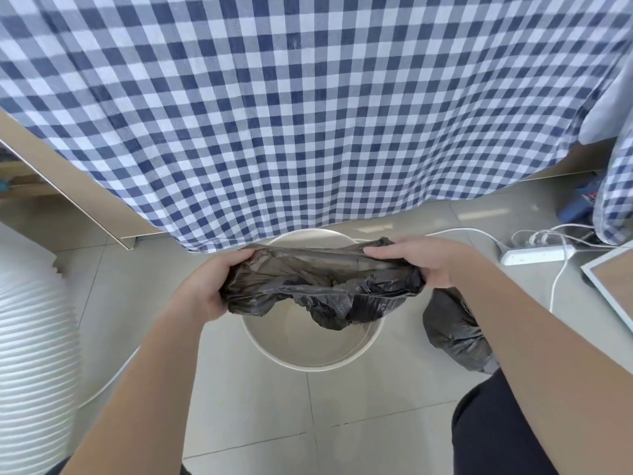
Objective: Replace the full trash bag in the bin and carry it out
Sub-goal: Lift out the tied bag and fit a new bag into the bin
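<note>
I see both hands out over the round white bin [310, 356], which stands on the tiled floor [260, 406] just below the hem of a blue-and-white checked cloth [308, 114]. The left hand [209, 286] is closed on the left end of a crumpled dark trash bag [318, 286], fingers curled under the plastic so I cannot see their tips. The right hand [431, 262] is closed on the right end, thumb and fingers pinching the film; the hands are apart, with the bag stretched between them across the bin's mouth. A fold of the bag sags down into the bin, and through the gap I make out the pale inner wall and bottom; I cannot tell whether the bag's opening is already spread. The far rim of the bin is partly covered by the bag and by the cloth's edge.

A second dark bag [455, 334], filled and bunched, lies on the floor just right of the bin; my right forearm cuts across most of it, so its top is hidden. Near the right edge of the floor a white power strip [534, 255] lies with white cables trailing from it, and something blue behind it is too blurred to name. A white ribbed object [30, 354] is cut off at the left edge. A dark trouser leg [496, 430] shows at the bottom right
</note>
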Available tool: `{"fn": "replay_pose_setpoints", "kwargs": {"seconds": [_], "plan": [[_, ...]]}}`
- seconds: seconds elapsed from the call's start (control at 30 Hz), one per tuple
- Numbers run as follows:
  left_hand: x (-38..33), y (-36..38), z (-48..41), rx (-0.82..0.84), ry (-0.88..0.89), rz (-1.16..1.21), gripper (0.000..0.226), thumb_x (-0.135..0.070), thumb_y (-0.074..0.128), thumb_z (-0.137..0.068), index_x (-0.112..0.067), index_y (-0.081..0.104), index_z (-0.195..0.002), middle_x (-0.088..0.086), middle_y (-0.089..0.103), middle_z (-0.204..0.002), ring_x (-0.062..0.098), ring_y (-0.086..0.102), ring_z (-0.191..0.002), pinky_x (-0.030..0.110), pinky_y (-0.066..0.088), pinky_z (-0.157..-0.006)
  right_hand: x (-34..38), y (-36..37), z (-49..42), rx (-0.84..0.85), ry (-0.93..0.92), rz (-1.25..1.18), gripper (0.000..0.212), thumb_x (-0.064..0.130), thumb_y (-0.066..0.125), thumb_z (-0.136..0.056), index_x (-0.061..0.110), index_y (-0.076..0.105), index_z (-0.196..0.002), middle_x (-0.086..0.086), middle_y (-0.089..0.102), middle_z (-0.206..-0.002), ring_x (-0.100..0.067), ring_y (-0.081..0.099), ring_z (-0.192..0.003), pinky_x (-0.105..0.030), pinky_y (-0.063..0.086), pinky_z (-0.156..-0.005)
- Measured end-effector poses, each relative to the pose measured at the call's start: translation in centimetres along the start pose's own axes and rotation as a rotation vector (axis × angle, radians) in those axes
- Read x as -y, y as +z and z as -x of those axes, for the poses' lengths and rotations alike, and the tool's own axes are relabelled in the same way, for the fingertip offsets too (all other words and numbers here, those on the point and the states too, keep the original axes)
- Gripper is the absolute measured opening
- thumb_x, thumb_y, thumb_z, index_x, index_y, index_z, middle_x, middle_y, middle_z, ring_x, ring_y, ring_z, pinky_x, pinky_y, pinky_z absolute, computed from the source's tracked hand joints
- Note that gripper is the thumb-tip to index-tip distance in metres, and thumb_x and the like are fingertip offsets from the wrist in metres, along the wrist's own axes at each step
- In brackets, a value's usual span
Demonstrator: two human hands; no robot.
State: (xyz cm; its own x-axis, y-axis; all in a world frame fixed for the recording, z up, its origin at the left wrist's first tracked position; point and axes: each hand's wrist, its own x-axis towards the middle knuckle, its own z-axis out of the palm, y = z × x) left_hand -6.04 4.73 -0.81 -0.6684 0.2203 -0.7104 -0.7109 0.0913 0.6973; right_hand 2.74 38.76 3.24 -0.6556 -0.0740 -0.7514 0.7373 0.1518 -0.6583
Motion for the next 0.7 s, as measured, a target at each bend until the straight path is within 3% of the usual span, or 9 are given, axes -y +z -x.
{"fn": "replay_pose_setpoints", "kwargs": {"seconds": [0.1, 0.17, 0.23, 0.4, 0.53, 0.7], "plan": [[-0.4, -0.2, -1.7, -0.021, -0.033, 0.021, 0.038, -0.035, 0.073, -0.092, -0.010, 0.076, -0.120, 0.014, 0.081, -0.114, 0.033, 0.077, -0.100, 0.045, 0.059, -0.087, -0.5, 0.4, -2.4, -0.166, -0.107, 0.031, 0.035, 0.041, 0.074, -0.093, 0.012, 0.075, -0.113, -0.009, 0.080, -0.106, -0.031, 0.075, -0.104, -0.044, 0.057, -0.098], [-0.7, -0.2, -2.6, -0.041, -0.018, -0.001, 0.041, -0.036, 0.078, -0.086, -0.011, 0.077, -0.118, 0.013, 0.081, -0.111, 0.033, 0.077, -0.098, 0.045, 0.059, -0.088, -0.5, 0.8, -4.2, -0.363, -0.180, 0.198, 0.035, 0.049, 0.071, -0.092, 0.014, 0.076, -0.097, -0.004, 0.080, -0.093, -0.027, 0.076, -0.091, -0.036, 0.057, -0.089], [-1.0, -0.3, -3.3, -0.032, 0.006, -0.025, 0.042, -0.038, 0.079, -0.082, -0.013, 0.079, -0.115, 0.012, 0.081, -0.111, 0.033, 0.077, -0.097, 0.045, 0.060, -0.091, -0.3, 1.3, -5.9, -0.508, -0.229, 0.297, 0.036, 0.050, 0.064, -0.096, 0.016, 0.076, -0.096, -0.005, 0.078, -0.092, -0.023, 0.072, -0.088, -0.032, 0.052, -0.081], [-1.0, -1.2, -5.3, 0.002, 0.090, -0.075, 0.048, -0.038, 0.084, -0.081, -0.010, 0.080, -0.119, 0.013, 0.080, -0.119, 0.033, 0.076, -0.110, 0.047, 0.055, -0.107, 0.4, 1.1, -8.4, -0.619, -0.270, 0.279, 0.037, 0.043, 0.060, -0.101, 0.016, 0.066, -0.076, -0.006, 0.066, -0.077, -0.025, 0.062, -0.078, -0.033, 0.042, -0.066], [-0.9, -0.6, -6.6, -0.074, 0.133, -0.043, 0.076, -0.053, 0.094, -0.065, -0.018, 0.072, -0.129, 0.011, 0.081, -0.114, 0.033, 0.079, -0.104, 0.053, 0.059, -0.101, 0.6, 0.9, -10.1, -0.660, -0.251, 0.311, 0.042, 0.046, 0.059, -0.101, 0.007, 0.071, -0.091, -0.013, 0.072, -0.092, -0.032, 0.066, -0.091, -0.038, 0.047, -0.078], [-1.2, 0.5, -8.7, -0.202, 0.188, -0.021, 0.040, -0.044, 0.085, -0.086, -0.018, 0.078, -0.115, 0.009, 0.083, -0.105, 0.034, 0.079, -0.100, 0.051, 0.062, -0.095, 0.8, 0.9, -11.9, -0.656, -0.208, 0.276, 0.049, 0.047, 0.061, -0.098, 0.000, 0.073, -0.104, -0.018, 0.073, -0.105, -0.036, 0.068, -0.100, -0.038, 0.050, -0.085]]}}
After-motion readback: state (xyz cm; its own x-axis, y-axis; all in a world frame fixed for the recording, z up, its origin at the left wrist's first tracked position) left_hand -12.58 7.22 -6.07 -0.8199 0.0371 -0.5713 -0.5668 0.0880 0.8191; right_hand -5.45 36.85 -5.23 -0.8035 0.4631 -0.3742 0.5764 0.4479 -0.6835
